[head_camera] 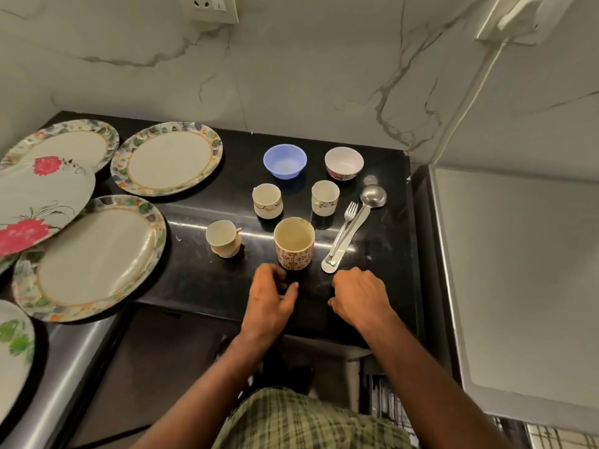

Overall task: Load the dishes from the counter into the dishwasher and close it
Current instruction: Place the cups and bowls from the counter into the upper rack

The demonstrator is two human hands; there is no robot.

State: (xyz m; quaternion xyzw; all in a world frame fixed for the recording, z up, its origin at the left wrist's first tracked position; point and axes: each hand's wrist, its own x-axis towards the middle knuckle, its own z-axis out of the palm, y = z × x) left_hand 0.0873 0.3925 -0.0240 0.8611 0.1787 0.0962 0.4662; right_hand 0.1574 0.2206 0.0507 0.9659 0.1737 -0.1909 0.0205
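Resting hands: the left hand (271, 298) and the right hand (358, 294) both lie at the near edge of the black counter (201, 273), fingers curled loosely, grasping nothing.
Left hand: just in front of the tall patterned cup (294, 243), fingertips close to its base; whether they touch it cannot be told.
Right hand: just near of the handle ends of the ladle (351, 226) and the fork (344, 229), which lie together slanting to the far right.
Gap between hands: bare counter, open up to the patterned cup.
Cups: a small cup (223, 238) stands left of the tall one; two more, one left (267, 200) and one right (325, 198), stand farther back.
Bowls: a blue bowl (285, 160) and a white bowl (344, 162) sit farthest back, near the marble wall (291, 76).
Plates: one flowered-rim plate (167, 158) lies far left; another (94, 257) lies nearer and overhangs the counter's near edge; a red-flower plate (39, 202) overlaps it.
Right edge: the counter ends beside a grey appliance top (518, 270).
Open room: bare black surface between the plates and the cups.
Dishwasher: below the counter edge, too dark to tell.
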